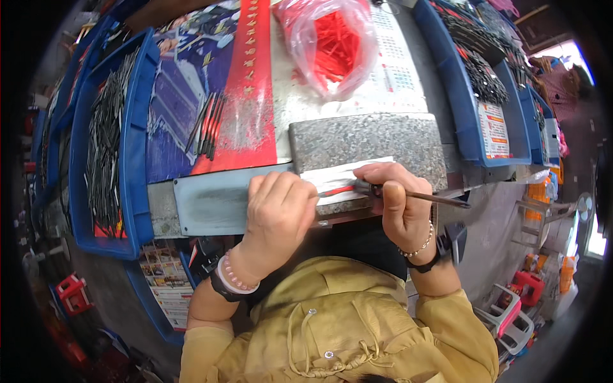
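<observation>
My left hand [279,210] is closed in a pinch at one end of a thin red piece [338,191], which looks like a slim sleeve. My right hand [401,204] is wrapped round a slim dark rod [447,200] whose brown end sticks out to the right. Rod and red piece line up end to end; whether they are joined I cannot tell, as fingers hide part. Both are over a white paper strip [313,179], which lies at the front of a speckled stone slab [364,137].
A clear bag of red pieces [335,48] stands beyond the slab. Several dark and red rods [207,127] lie on a printed sheet. Blue bins [138,159] with dark rods flank the table on the left, others [472,137] on the right. A grey plate [211,203] lies beside my left hand.
</observation>
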`<state>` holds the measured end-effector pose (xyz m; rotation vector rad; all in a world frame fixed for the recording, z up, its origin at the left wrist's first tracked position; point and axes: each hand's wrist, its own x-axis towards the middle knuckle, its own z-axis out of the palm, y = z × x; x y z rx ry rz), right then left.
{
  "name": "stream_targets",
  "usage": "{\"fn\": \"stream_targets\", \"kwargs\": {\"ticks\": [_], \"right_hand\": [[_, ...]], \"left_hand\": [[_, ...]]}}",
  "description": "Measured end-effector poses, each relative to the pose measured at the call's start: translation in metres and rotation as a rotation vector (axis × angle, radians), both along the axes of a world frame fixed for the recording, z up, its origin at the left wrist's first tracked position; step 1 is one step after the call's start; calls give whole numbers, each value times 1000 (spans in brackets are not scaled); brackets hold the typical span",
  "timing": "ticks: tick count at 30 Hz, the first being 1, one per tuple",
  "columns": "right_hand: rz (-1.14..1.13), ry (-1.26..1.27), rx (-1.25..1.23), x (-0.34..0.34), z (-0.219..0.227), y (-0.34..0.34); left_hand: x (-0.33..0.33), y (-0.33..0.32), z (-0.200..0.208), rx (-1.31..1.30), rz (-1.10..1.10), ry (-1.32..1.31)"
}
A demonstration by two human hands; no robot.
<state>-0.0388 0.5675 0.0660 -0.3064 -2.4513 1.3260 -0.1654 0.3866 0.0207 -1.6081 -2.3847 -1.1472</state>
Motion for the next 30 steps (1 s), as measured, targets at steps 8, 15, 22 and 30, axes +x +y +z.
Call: {"fn": "stream_targets", "kwargs": {"ticks": [8, 15, 22, 30], "right_hand": [[-172, 605, -273, 19, 20, 3], [-222, 328, 58, 27, 8, 16], [-120, 148, -552, 54, -6, -5], [-49, -68, -837, 43, -10, -19]], "left_hand": [[2, 0, 1, -12, 6, -8], [6, -6, 12, -5, 16, 17], [28, -36, 33, 86, 86, -34], [48, -48, 44, 86, 35, -206]]}}
